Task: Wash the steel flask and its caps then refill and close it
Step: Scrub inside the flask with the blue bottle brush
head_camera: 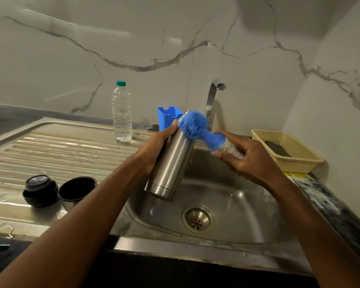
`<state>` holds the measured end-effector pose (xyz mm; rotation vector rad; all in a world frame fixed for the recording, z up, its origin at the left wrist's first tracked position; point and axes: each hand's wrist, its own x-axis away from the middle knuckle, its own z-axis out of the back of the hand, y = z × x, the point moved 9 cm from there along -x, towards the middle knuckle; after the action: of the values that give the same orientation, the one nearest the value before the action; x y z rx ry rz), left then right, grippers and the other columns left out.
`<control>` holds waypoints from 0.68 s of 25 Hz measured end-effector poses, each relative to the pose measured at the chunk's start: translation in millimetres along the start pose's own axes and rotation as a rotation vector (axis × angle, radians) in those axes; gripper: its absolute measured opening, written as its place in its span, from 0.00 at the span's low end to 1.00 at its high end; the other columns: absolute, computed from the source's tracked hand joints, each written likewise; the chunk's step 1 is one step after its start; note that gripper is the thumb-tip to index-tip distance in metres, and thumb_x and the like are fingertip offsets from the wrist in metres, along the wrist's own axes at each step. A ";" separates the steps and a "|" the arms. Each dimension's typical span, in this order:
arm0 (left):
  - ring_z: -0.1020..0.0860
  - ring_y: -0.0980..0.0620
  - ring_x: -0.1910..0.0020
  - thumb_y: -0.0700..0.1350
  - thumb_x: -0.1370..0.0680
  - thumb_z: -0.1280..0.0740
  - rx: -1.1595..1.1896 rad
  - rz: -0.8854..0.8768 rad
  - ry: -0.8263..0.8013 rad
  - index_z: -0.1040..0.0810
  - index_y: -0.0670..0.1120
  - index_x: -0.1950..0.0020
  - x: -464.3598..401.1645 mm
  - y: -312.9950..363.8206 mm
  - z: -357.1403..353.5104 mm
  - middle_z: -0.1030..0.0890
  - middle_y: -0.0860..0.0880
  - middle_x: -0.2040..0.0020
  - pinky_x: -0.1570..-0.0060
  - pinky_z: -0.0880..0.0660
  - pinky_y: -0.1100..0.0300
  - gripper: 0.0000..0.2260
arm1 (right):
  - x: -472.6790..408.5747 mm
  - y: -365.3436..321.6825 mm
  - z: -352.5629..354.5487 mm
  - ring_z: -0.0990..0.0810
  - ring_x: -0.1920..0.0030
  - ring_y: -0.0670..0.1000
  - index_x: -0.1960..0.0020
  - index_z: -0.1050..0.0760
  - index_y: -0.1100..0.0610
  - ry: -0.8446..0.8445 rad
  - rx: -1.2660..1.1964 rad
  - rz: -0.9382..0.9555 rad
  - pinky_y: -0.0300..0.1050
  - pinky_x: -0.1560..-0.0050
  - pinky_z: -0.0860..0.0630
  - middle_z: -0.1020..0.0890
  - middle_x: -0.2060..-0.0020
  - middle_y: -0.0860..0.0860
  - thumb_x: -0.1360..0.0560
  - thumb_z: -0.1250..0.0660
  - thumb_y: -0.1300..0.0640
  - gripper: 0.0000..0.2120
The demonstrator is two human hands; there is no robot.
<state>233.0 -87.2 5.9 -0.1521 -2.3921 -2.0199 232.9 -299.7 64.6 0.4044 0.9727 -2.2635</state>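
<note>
The left hand [157, 146] grips the flask [170, 165], tilted over the sink [227, 204]; the right hand [249, 161] holds a brush [197, 129] at its mouth. Two caps [59, 189] sit on the worktop [50, 146] left of the left hand, a bottle [122, 115] beyond, a basket [289, 152] right of the right hand.

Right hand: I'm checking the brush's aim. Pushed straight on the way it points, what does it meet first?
Probably the steel flask: the right hand aims its blue brush up-left at the flask's mouth, held by the left hand. Depth is unclear.

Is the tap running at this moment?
Off, as far as visible: no water stream falls from the tap spout into the sink.
</note>
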 end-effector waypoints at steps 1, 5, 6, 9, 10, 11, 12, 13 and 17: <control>0.16 0.40 0.56 0.64 0.20 0.36 0.000 -0.007 0.009 0.24 0.41 0.33 0.0 1.7 1.1 0.15 0.36 0.49 0.54 0.17 0.48 0.28 | 1.5 -2.4 -7.3 0.19 0.66 0.39 0.26 0.29 0.43 -0.098 -0.051 -0.006 0.32 0.69 0.26 0.19 0.59 0.39 0.24 0.26 0.51 0.28; 0.16 0.41 0.57 0.65 0.20 0.37 -0.018 0.004 0.013 0.24 0.41 0.34 1.1 3.5 4.5 0.15 0.37 0.49 0.56 0.17 0.49 0.29 | 1.0 -4.9 -6.9 0.18 0.62 0.37 0.27 0.28 0.43 -0.069 -0.002 0.010 0.31 0.64 0.26 0.19 0.55 0.37 0.24 0.25 0.51 0.28; 0.16 0.39 0.55 0.65 0.20 0.36 -0.019 0.015 -0.005 0.25 0.40 0.33 1.8 1.9 1.2 0.15 0.36 0.48 0.55 0.17 0.48 0.30 | -0.4 -2.0 2.9 0.18 0.62 0.39 0.26 0.29 0.42 0.041 0.060 0.003 0.33 0.62 0.24 0.19 0.55 0.37 0.24 0.26 0.48 0.28; 0.16 0.38 0.56 0.64 0.20 0.36 -0.011 0.011 -0.027 0.26 0.41 0.34 2.9 0.1 -4.3 0.16 0.35 0.47 0.58 0.17 0.49 0.28 | -0.8 1.1 8.4 0.19 0.65 0.38 0.24 0.30 0.44 0.096 0.072 -0.010 0.30 0.65 0.25 0.19 0.56 0.39 0.23 0.27 0.47 0.29; 0.16 0.40 0.58 0.63 0.19 0.36 -0.007 0.005 -0.017 0.25 0.41 0.35 2.5 0.9 -2.6 0.16 0.36 0.48 0.59 0.17 0.50 0.27 | -0.2 -0.7 0.6 0.20 0.65 0.37 0.24 0.30 0.45 0.007 0.019 -0.006 0.30 0.66 0.26 0.19 0.55 0.41 0.23 0.27 0.49 0.29; 0.16 0.42 0.59 0.63 0.19 0.37 -0.003 0.000 0.000 0.24 0.42 0.35 1.6 2.0 0.6 0.16 0.37 0.49 0.59 0.16 0.51 0.26 | 1.3 -4.0 -9.6 0.20 0.65 0.36 0.24 0.30 0.46 -0.102 -0.029 0.002 0.30 0.67 0.26 0.18 0.54 0.42 0.23 0.27 0.51 0.29; 0.16 0.44 0.60 0.63 0.19 0.38 -0.008 -0.003 0.026 0.23 0.42 0.36 0.4 2.8 5.2 0.15 0.38 0.50 0.59 0.16 0.52 0.26 | 4.3 -8.6 -19.8 0.20 0.66 0.37 0.25 0.29 0.46 -0.201 -0.063 0.016 0.30 0.68 0.26 0.18 0.52 0.43 0.23 0.27 0.53 0.28; 0.15 0.45 0.60 0.64 0.19 0.38 -0.020 -0.006 0.053 0.23 0.43 0.36 -0.9 3.2 10.0 0.15 0.39 0.50 0.58 0.16 0.52 0.26 | 6.5 -11.1 -25.9 0.20 0.66 0.39 0.25 0.30 0.45 -0.255 -0.073 0.029 0.31 0.68 0.25 0.17 0.50 0.44 0.24 0.26 0.53 0.28; 0.16 0.40 0.56 0.65 0.20 0.36 0.004 0.007 0.015 0.26 0.41 0.33 -0.4 1.7 4.8 0.16 0.35 0.47 0.57 0.17 0.48 0.30 | -0.4 -0.9 -1.1 0.18 0.61 0.43 0.26 0.31 0.39 0.029 0.071 0.014 0.38 0.62 0.20 0.17 0.52 0.41 0.24 0.27 0.46 0.29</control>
<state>233.7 -82.3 6.7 -0.1445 -2.3830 -2.0063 232.6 -298.2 64.5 0.4749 0.9036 -2.2897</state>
